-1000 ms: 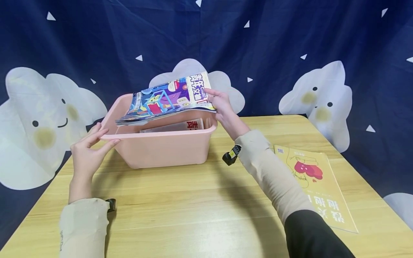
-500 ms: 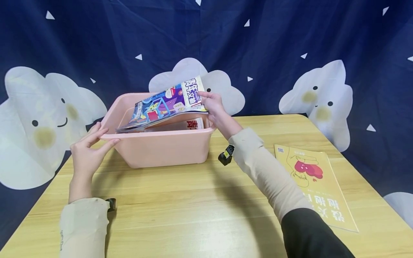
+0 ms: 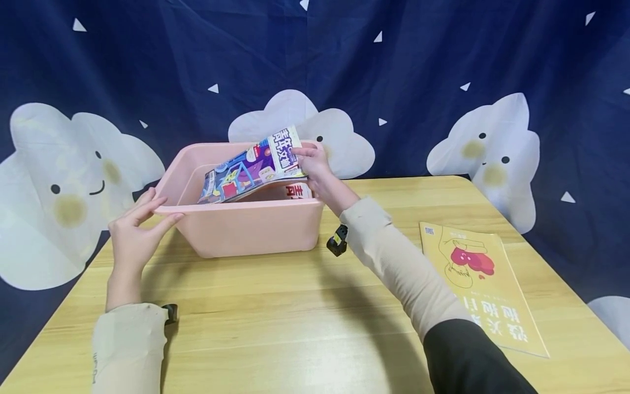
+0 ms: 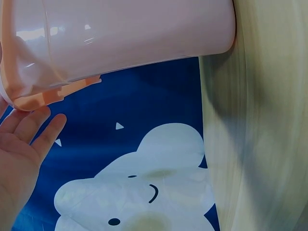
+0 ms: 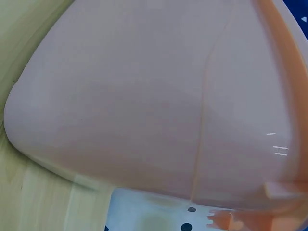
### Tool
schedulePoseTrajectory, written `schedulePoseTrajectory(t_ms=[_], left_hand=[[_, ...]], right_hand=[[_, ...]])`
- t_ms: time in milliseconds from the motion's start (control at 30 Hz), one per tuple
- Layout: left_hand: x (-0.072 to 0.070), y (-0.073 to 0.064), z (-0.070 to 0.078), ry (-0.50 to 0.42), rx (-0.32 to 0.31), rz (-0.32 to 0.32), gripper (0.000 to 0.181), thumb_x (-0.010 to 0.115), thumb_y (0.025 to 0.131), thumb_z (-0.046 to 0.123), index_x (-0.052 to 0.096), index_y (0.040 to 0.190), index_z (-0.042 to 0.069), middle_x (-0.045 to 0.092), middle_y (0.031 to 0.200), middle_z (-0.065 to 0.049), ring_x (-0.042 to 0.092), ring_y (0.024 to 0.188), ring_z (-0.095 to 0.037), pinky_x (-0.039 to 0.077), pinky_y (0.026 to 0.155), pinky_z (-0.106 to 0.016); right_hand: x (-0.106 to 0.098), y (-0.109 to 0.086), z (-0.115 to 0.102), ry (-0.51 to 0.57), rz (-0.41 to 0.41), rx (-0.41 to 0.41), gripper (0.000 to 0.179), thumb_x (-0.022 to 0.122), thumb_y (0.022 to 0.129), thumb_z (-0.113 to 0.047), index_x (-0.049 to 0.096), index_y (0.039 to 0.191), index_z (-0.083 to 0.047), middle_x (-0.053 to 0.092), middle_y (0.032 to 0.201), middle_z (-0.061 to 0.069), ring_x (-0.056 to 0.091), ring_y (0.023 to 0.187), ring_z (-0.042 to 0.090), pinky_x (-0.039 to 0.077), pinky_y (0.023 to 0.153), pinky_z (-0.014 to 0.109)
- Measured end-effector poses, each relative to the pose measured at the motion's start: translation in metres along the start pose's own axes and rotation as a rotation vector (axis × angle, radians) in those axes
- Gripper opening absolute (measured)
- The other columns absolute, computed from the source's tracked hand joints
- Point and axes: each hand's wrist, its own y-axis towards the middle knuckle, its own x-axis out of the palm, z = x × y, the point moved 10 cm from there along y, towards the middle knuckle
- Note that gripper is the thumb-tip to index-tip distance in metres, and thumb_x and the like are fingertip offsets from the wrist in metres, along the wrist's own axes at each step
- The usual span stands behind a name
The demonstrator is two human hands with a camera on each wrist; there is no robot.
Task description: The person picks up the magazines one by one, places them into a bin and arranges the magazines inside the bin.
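Note:
A pink plastic bin (image 3: 251,232) stands on the table. At its near left corner my left hand (image 3: 135,235) pinches the rim, thumb in front and fingers along the side; the left wrist view shows those fingertips (image 4: 57,125) under the rim. My right hand (image 3: 317,169) grips the right end of a colourful magazine (image 3: 246,169), which tilts down to the left into the bin. Below it, inside the bin, part of another magazine (image 3: 298,191) with red characters shows. In the right wrist view the bin wall (image 5: 120,96) fills most of the picture and the hand is out of sight.
A yellow book (image 3: 484,273) lies flat on the right side of the wooden table (image 3: 275,339). Behind the table hangs a dark blue curtain (image 3: 394,71) with white cloud faces.
My right hand has moved left and slightly down, lowering the colourful magazine deeper into the bin. The left hand keeps its place on the rim.

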Motion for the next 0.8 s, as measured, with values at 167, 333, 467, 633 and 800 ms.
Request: schedulePoseTrajectory(t_ms=[167,333,467,633,800], left_hand=[[0.0,0.0,0.003,-0.012,0.017,0.008,0.043,0.081,0.06,0.001,0.067,0.102,0.001,0.056,0.116,-0.014,0.051,0.11,-0.01,0.041,0.085,-0.016],[-0.001,0.0,0.007,-0.018,0.039,0.018,0.043,0.081,0.06,-0.001,0.068,0.1,0.001,0.057,0.115,-0.015,0.052,0.109,-0.01,0.041,0.084,-0.014],[-0.001,-0.001,0.007,-0.024,0.036,0.016,0.043,0.081,0.06,-0.001,0.068,0.1,0.001,0.057,0.115,-0.015,0.052,0.11,-0.011,0.041,0.084,-0.015],[0.0,-0.001,0.005,-0.02,0.016,0.011,0.043,0.081,0.06,0.0,0.068,0.101,0.001,0.056,0.116,-0.015,0.051,0.11,-0.011,0.041,0.085,-0.015],[0.0,0.0,0.0,-0.018,0.008,0.011,0.043,0.081,0.06,0.0,0.068,0.102,0.001,0.056,0.117,-0.014,0.051,0.111,-0.011,0.041,0.085,-0.015]], right_hand=[[0.011,-0.009,-0.003,-0.431,-0.243,0.012,0.046,0.039,0.092,0.002,0.032,0.137,-0.005,0.035,0.137,0.01,0.043,0.117,0.025,0.041,0.091,0.035],[0.004,-0.014,-0.017,-0.561,-0.344,-0.079,0.043,0.044,0.093,-0.005,0.034,0.134,-0.001,0.032,0.138,0.013,0.036,0.122,0.025,0.029,0.1,0.036],[-0.009,-0.011,-0.025,-0.454,-0.316,-0.119,0.034,0.044,0.092,-0.002,0.043,0.125,0.004,0.045,0.125,0.016,0.045,0.114,0.024,0.032,0.099,0.034],[-0.024,-0.008,-0.034,-0.379,-0.265,-0.205,0.029,0.046,0.09,0.002,0.048,0.118,0.011,0.051,0.116,0.021,0.049,0.107,0.029,0.036,0.096,0.037],[-0.036,-0.008,-0.039,-0.368,-0.233,-0.266,0.028,0.048,0.088,0.003,0.05,0.115,0.013,0.053,0.114,0.024,0.05,0.106,0.032,0.04,0.091,0.032]])
